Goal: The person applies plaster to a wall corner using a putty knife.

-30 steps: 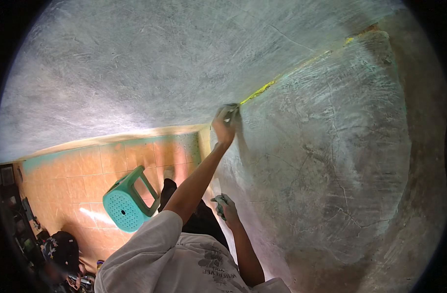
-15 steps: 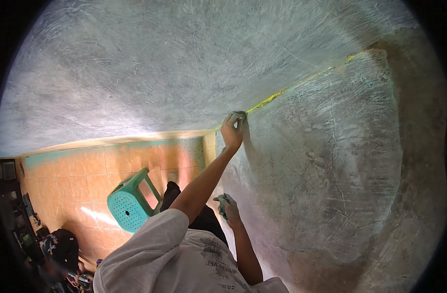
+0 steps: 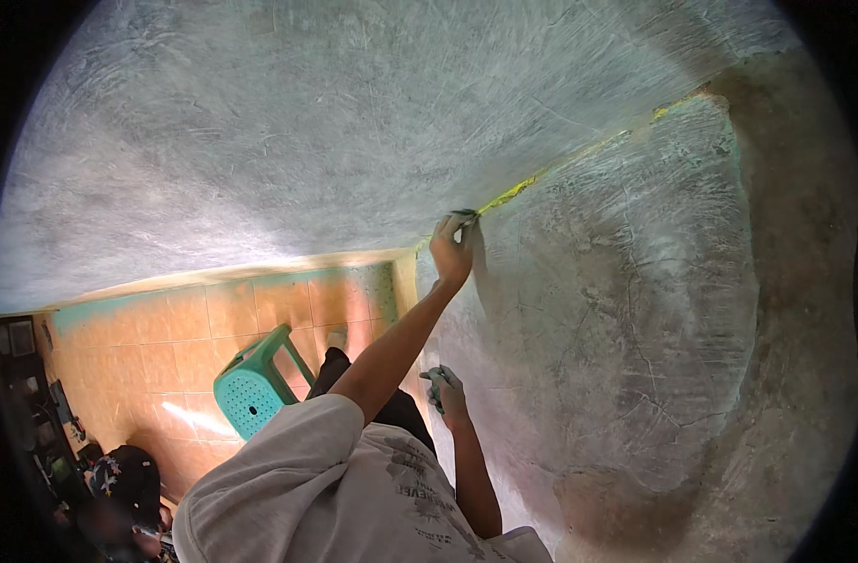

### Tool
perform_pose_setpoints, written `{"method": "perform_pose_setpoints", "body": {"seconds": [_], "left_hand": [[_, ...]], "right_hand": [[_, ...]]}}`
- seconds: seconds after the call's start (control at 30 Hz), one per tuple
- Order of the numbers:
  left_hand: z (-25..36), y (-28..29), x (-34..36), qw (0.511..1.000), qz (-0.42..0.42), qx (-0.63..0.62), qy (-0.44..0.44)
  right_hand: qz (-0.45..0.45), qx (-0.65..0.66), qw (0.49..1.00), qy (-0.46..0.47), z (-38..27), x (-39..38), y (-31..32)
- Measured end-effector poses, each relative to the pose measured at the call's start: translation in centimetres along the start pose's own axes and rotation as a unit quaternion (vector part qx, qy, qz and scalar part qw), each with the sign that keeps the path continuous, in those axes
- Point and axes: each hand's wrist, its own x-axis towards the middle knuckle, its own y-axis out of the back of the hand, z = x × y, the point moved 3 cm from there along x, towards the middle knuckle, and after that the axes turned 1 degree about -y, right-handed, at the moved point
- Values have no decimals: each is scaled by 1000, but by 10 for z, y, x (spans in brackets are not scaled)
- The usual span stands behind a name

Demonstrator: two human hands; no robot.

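Note:
My left hand (image 3: 453,255) is raised to the corner where two grey plastered walls meet. Its fingers pinch a small dark flat piece (image 3: 464,214), pressed at the lower end of a bright yellow strip (image 3: 511,194) along the corner line. Lower down, in front of the right-hand wall (image 3: 579,310), my right hand (image 3: 447,394) is closed with the fingers curled. Dark green-grey matter shows at its fingers; whether that is a held thing or a smear is unclear.
A green plastic stool (image 3: 250,399) stands left of my legs on the orange tiled floor (image 3: 175,361). At the lower left, another person in dark patterned clothing (image 3: 129,483) is near dark shelves with assorted items (image 3: 37,394). Cracks run down the right-hand wall.
The view has shifted slightly, so the stool and floor appear a little further right. My left hand stays at the corner with its dark piece; my right hand keeps its curled pose.

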Motion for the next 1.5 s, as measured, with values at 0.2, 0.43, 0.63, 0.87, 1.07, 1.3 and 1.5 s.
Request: {"method": "perform_pose_setpoints", "body": {"seconds": [0.2, 0.43, 0.63, 0.87, 1.07, 1.3, 1.5], "left_hand": [[60, -18, 15, 998, -26, -65, 4], [32, -9, 9, 999, -15, -28, 23], [23, -3, 12, 1000, 2, 12, 27], [102, -20, 28, 998, -16, -63, 9], [21, 3, 0, 996, 7, -26, 80], [82, -20, 25, 994, -25, -100, 33], [127, -20, 48, 993, -38, -82, -77]], "right_hand": [[33, 10, 999, 4, -9, -6, 4], [25, 27, 999, 30, -11, 8, 0], [21, 28, 999, 37, -18, 14, -10], [23, 32, 999, 24, -13, 13, -6], [19, 18, 999, 37, -14, 17, -15], [29, 24, 998, 40, -8, 12, -10], [32, 37, 996, 72, -11, 16, -12]]}}
